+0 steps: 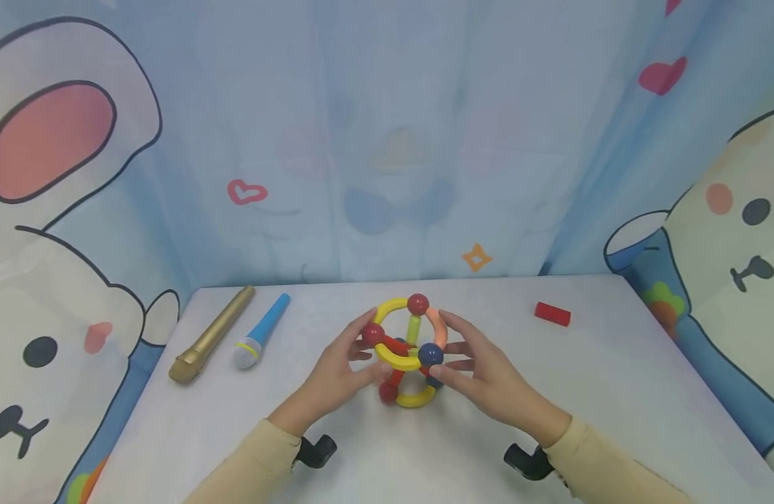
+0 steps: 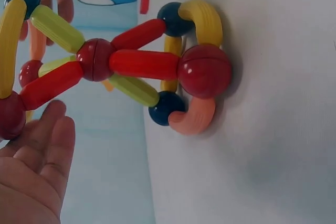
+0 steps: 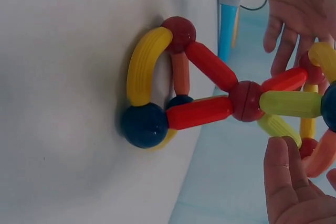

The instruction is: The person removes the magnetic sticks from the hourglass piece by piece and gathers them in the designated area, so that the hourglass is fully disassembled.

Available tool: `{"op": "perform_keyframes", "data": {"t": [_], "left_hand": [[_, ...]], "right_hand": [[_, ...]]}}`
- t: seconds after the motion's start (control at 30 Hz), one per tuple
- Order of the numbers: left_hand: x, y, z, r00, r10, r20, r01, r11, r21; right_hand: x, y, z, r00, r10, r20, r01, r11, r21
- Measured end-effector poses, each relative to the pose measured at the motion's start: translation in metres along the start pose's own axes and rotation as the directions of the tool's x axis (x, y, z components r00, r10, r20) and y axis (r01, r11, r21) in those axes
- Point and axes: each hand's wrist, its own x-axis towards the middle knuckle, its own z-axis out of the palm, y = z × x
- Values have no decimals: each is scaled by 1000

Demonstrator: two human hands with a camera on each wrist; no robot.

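Observation:
A magnetic ball-and-stick model (image 1: 415, 360) stands upright on the table, with red and blue balls, straight red and green rods, and curved yellow and peach rods. A red hub ball (image 2: 96, 60) at its middle joins a lower ring and an upper ring. My left hand (image 1: 336, 371) is at the upper ring's left side, fingers extended beside a red ball (image 1: 373, 334). On the opposite side, my right hand (image 1: 488, 374) has its thumb by a blue ball (image 1: 431, 355) and its index finger by the peach rod (image 1: 438, 329). Neither hand's fingers wrap round a part.
To the left on the white table (image 1: 475, 462) lie a gold stick-shaped thing (image 1: 213, 336) and a blue toy microphone (image 1: 262, 332). A red block (image 1: 553, 314) lies at the back right. A printed blue curtain (image 1: 387, 140) hangs behind the table.

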Motion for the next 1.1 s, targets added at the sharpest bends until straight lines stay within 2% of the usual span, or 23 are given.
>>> {"op": "perform_keyframes", "data": {"t": [0.13,0.33,0.5,0.83,0.97,1.1], "left_hand": [[1,-1,1,1000,-4,-21,2,997,-76],[2,-1,5,998,-35,-51,31,996,-87],[1,-1,6,998,-33,-59,28,995,-93],[-2,0,10,996,-36,-83,26,993,-116],[-5,0,15,994,-44,-105,32,993,-116],[-8,0,19,992,-18,-122,6,995,-101]], "right_hand": [[1,1,4,1000,26,3,-26,998,54],[2,3,5,999,34,18,-36,989,146],[3,5,5,999,38,28,-42,982,184],[3,8,4,999,41,36,-48,979,199],[3,11,2,999,6,46,-15,981,195],[4,15,-2,997,-42,65,30,985,170]]}}
